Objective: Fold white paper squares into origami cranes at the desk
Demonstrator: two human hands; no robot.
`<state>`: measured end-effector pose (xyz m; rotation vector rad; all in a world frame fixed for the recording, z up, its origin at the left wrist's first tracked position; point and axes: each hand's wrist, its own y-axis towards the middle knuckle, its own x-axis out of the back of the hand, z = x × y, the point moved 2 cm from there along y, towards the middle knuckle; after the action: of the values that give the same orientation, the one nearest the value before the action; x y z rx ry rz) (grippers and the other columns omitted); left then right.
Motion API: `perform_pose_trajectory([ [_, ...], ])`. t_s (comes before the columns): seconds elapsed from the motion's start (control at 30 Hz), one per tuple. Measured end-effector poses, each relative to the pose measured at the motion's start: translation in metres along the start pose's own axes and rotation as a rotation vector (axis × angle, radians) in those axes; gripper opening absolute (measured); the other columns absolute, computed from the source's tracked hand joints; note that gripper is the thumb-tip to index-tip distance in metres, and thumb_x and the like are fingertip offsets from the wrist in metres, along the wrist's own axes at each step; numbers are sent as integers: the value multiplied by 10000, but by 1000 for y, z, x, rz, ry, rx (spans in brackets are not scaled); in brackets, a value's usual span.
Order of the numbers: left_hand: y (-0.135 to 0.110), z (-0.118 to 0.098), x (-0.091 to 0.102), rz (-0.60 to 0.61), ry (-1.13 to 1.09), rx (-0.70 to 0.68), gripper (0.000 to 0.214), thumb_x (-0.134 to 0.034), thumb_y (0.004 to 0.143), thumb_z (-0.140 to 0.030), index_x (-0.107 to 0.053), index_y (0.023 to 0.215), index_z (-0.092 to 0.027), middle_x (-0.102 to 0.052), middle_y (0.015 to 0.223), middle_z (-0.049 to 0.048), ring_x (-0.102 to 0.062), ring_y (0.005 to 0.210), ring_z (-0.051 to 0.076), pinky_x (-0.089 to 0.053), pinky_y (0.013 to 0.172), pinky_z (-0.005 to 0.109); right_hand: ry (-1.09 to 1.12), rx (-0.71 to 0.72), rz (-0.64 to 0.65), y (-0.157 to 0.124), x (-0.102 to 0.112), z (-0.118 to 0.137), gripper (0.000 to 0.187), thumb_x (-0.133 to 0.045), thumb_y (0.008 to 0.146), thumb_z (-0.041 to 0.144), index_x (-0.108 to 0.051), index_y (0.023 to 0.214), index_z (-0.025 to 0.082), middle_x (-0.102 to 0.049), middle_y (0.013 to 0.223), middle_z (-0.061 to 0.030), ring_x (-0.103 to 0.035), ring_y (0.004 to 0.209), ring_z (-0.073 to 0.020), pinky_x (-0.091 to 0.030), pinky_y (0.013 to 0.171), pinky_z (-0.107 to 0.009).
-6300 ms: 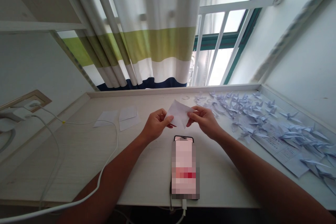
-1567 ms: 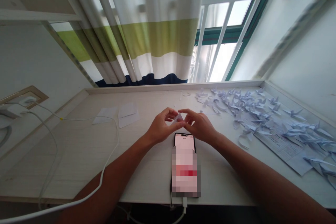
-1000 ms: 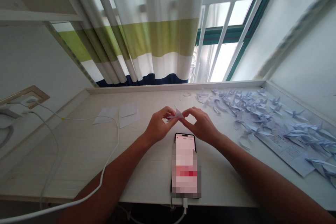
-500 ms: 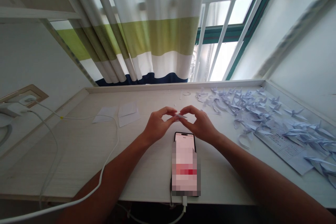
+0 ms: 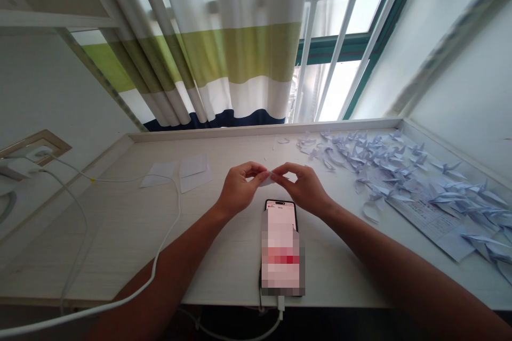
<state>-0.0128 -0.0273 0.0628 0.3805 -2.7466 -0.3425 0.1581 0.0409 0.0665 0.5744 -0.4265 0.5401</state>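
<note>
Above the middle of the white desk (image 5: 120, 234), my left hand (image 5: 239, 189) and my right hand (image 5: 303, 186) meet fingertip to fingertip. Both pinch a small folded piece of white paper (image 5: 268, 177), which is mostly hidden between the fingers. Just below the hands a phone (image 5: 281, 248) lies flat on the desk with its screen lit and a cable plugged into its near end.
Several folded paper cranes (image 5: 400, 176) cover the right side of the desk, some on a printed sheet (image 5: 432, 221). Flat white paper squares (image 5: 182, 173) lie at the left. A white charging cable (image 5: 160, 245) loops from a wall socket (image 5: 34, 155). A striped curtain (image 5: 224, 58) and window bars stand behind.
Over six seconds the paper has gone from a wide sheet held up to a small folded piece pinched low. In the last second the hands barely moved.
</note>
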Motion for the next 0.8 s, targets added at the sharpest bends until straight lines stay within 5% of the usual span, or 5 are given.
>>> perform_pose_trajectory([
  [0.2,2,9,-1,33,-104,57,297,-743,843,-424,-738,992,-167,-759,911,70,-701,841,196,-544,760,301,-16,-2,69,0,-2,-4,149,-677,920,317,-763,956,201,-797,891,-46,-735,811,-197,-558,756,-333],
  [0.33,2,13,-2,70,-136,67,266,-725,854,-415,-754,876,-151,-746,825,59,-669,749,171,-495,681,268,41,-30,82,1,-4,-6,119,-702,892,297,-776,893,205,-794,847,-38,-730,782,-195,-553,761,-332],
  [0.5,5,13,-4,-39,-215,81,287,-750,827,-431,-743,813,-145,-724,740,42,-621,656,138,-461,610,247,303,-128,112,3,-1,-7,245,-702,894,405,-771,872,171,-764,758,-54,-712,721,-186,-564,726,-332],
  [0.63,8,15,-3,-164,-386,172,378,-825,740,-483,-738,859,-134,-733,733,47,-647,662,149,-512,635,268,525,-169,197,4,0,-10,320,-756,846,430,-753,1025,165,-784,930,-86,-737,887,-214,-573,852,-379],
  [0.8,6,14,-7,-121,-483,250,434,-841,721,-503,-692,883,-129,-739,745,47,-680,678,159,-568,689,311,525,-122,160,4,-2,-12,246,-754,851,415,-768,898,174,-769,886,-67,-715,862,-204,-559,830,-365],
])
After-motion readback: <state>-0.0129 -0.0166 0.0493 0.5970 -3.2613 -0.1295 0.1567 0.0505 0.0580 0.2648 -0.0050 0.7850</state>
